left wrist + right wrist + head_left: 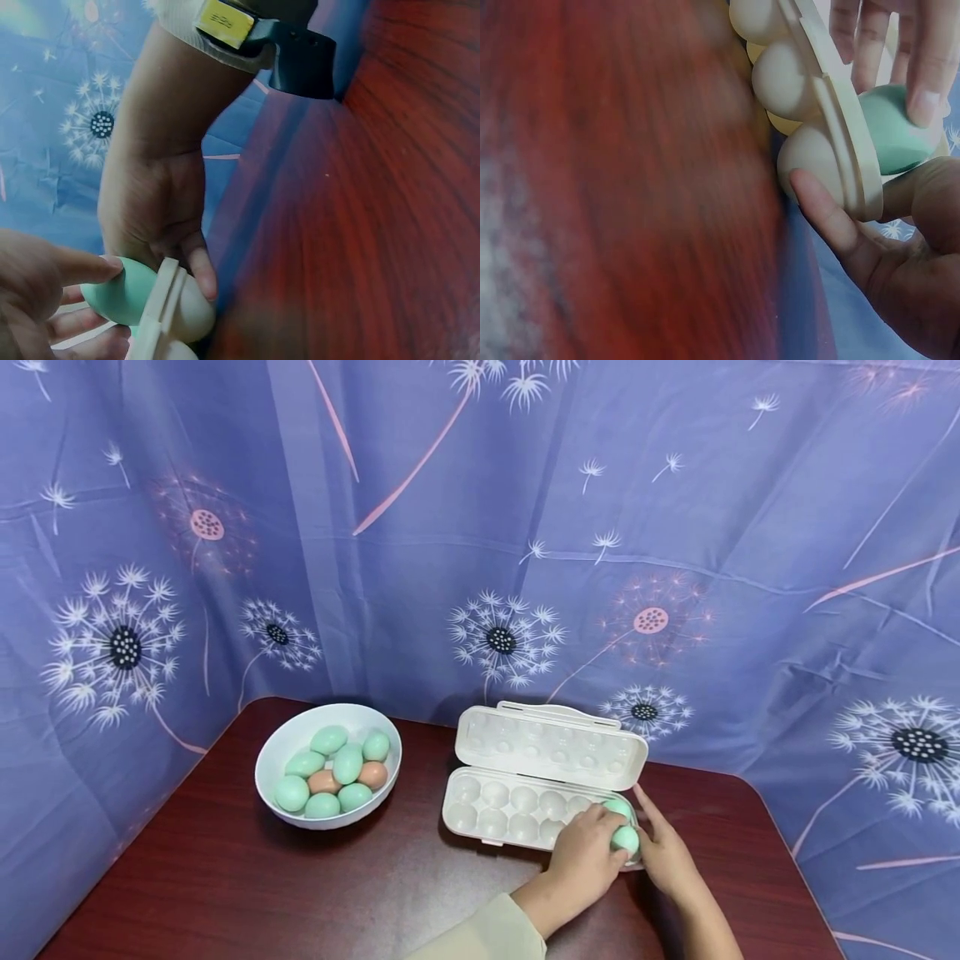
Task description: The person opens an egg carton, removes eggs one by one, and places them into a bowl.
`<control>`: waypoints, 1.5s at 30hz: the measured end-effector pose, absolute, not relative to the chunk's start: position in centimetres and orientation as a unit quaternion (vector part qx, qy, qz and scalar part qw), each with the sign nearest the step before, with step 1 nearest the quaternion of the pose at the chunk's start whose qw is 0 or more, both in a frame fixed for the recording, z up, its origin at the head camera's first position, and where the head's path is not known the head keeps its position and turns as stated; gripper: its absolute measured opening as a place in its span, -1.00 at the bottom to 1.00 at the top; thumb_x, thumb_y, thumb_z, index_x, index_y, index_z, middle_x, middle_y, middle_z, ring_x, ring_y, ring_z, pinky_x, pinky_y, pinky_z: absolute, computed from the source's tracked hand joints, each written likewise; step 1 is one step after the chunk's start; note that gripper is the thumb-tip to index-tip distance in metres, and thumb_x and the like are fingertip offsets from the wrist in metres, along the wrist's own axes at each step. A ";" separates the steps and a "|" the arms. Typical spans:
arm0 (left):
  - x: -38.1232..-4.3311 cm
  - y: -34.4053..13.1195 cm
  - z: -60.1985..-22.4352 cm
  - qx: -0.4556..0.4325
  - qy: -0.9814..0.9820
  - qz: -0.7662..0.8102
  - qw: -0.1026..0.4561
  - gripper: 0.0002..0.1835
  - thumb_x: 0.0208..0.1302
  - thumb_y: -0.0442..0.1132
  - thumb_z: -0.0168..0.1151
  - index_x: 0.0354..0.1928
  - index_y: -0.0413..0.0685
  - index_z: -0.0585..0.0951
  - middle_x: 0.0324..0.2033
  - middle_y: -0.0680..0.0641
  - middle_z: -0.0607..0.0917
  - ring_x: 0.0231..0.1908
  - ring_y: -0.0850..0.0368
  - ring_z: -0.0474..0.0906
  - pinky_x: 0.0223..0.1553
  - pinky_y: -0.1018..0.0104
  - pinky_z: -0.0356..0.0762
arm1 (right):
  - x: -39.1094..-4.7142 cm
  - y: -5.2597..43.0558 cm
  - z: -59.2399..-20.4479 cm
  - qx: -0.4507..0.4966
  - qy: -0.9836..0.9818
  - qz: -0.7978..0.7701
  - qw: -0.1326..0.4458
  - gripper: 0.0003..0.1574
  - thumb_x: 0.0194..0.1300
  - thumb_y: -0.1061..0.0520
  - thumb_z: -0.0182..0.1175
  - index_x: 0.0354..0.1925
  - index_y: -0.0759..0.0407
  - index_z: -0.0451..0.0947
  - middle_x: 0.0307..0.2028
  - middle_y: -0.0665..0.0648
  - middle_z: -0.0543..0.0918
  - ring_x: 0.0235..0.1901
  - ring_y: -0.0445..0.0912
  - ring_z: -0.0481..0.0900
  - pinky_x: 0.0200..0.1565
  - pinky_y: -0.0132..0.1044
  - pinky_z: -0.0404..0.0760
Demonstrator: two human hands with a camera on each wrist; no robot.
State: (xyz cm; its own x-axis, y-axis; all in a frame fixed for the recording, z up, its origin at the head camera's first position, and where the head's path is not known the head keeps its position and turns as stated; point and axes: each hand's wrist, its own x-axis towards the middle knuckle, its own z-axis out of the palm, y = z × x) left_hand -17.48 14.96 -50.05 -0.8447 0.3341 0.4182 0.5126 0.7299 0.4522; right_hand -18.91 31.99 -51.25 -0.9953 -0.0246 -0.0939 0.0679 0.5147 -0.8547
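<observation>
A white plastic egg carton (495,823) lies on the table with its lid (551,745) raised behind it. Two pale green eggs are at its right end, a rear egg (618,807) and a front egg (625,838). My left hand (583,860) pinches the front egg (124,291) between thumb and fingers, at its cup. At the carton's right end, my right hand (670,858) grips the edge; in the right wrist view its thumb (821,206) presses an outer cup. The other cups in view hold no eggs.
To the left stands a white bowl (279,752) with several green eggs (347,763) and two brown eggs (324,782). The dark red wooden table (315,893) meets a blue dandelion-print curtain (405,602) behind and at both sides.
</observation>
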 end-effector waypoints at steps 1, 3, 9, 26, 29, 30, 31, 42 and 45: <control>-17.4 14.9 -49.9 -0.232 -0.915 -0.290 0.158 -0.60 0.10 -0.04 0.52 0.01 0.19 0.68 -0.12 0.15 0.66 -0.21 0.33 0.61 -0.26 0.55 0.54 | -18.9 32.0 -51.2 0.011 0.870 -0.491 0.046 -0.17 0.56 0.32 -0.12 0.63 -0.04 -0.11 0.29 0.46 0.40 -0.29 -0.26 0.60 -0.34 -0.24 0.74; -17.3 14.6 -49.7 -0.232 -0.912 -0.300 0.159 -0.59 0.10 -0.05 0.52 0.02 0.18 0.68 -0.12 0.14 0.65 -0.21 0.35 0.63 -0.24 0.56 0.55 | -18.9 31.9 -51.2 0.008 0.870 -0.490 0.044 -0.17 0.56 0.32 -0.12 0.63 -0.02 -0.11 0.28 0.47 0.41 -0.29 -0.27 0.60 -0.34 -0.24 0.75; -17.1 13.6 -49.1 -0.222 -0.904 -0.335 0.150 -0.57 0.13 -0.09 0.51 0.07 0.15 0.67 -0.11 0.14 0.63 -0.22 0.38 0.64 -0.22 0.57 0.56 | -18.8 31.6 -51.0 0.012 0.871 -0.489 0.044 -0.15 0.53 0.35 -0.15 0.63 -0.01 -0.13 0.30 0.50 0.38 -0.31 -0.20 0.65 -0.37 -0.22 0.75; -17.0 9.3 -47.4 -0.153 -0.866 -0.461 0.121 -0.57 0.18 -0.24 0.47 0.12 0.03 0.65 -0.01 0.05 0.61 -0.02 0.21 0.65 0.01 0.39 0.62 | -18.8 31.1 -51.2 0.021 0.845 -0.531 0.065 -0.11 0.52 0.38 -0.22 0.64 -0.08 -0.22 0.35 0.54 0.24 -0.34 -0.01 0.72 -0.39 -0.11 0.77; -17.0 8.7 -47.2 -0.149 -0.862 -0.467 0.125 -0.57 0.19 -0.25 0.47 0.13 0.01 0.65 -0.01 0.03 0.60 -0.02 0.19 0.65 0.02 0.36 0.62 | -18.7 31.1 -51.1 0.021 0.842 -0.535 0.065 -0.10 0.52 0.39 -0.23 0.64 -0.06 -0.23 0.35 0.55 0.24 -0.34 0.01 0.72 -0.39 -0.10 0.77; -17.0 8.5 -47.2 -0.149 -0.861 -0.469 0.126 -0.56 0.19 -0.25 0.46 0.13 0.02 0.64 -0.01 0.03 0.60 -0.03 0.20 0.64 0.00 0.38 0.62 | -18.7 31.1 -51.0 0.022 0.841 -0.537 0.064 -0.10 0.52 0.39 -0.23 0.64 -0.06 -0.24 0.35 0.56 0.24 -0.34 0.01 0.72 -0.39 -0.09 0.77; -17.0 8.3 -47.1 -0.149 -0.860 -0.470 0.127 -0.56 0.19 -0.25 0.46 0.13 0.02 0.64 -0.01 0.03 0.60 -0.05 0.22 0.64 -0.02 0.40 0.61 | -18.6 31.1 -50.9 0.022 0.840 -0.538 0.064 -0.10 0.51 0.39 -0.23 0.64 -0.05 -0.24 0.34 0.56 0.23 -0.34 0.02 0.72 -0.39 -0.09 0.77; -17.4 4.9 -45.6 -0.129 -0.846 -0.487 0.178 -0.57 0.14 -0.30 0.50 0.08 -0.05 0.66 -0.05 -0.04 0.61 -0.14 0.18 0.62 -0.13 0.45 0.61 | -18.7 31.3 -51.0 0.020 0.841 -0.536 0.066 -0.10 0.51 0.39 -0.23 0.64 -0.06 -0.25 0.35 0.56 0.22 -0.36 0.01 0.73 -0.38 -0.10 0.77; -17.8 3.7 -44.9 -0.118 -0.840 -0.498 0.181 -0.57 0.16 -0.31 0.48 0.10 -0.08 0.65 -0.02 -0.08 0.61 -0.14 0.13 0.63 -0.13 0.38 0.65 | -18.8 31.3 -51.0 0.018 0.843 -0.534 0.064 -0.10 0.51 0.39 -0.22 0.64 -0.06 -0.24 0.34 0.55 0.23 -0.37 0.01 0.73 -0.39 -0.11 0.77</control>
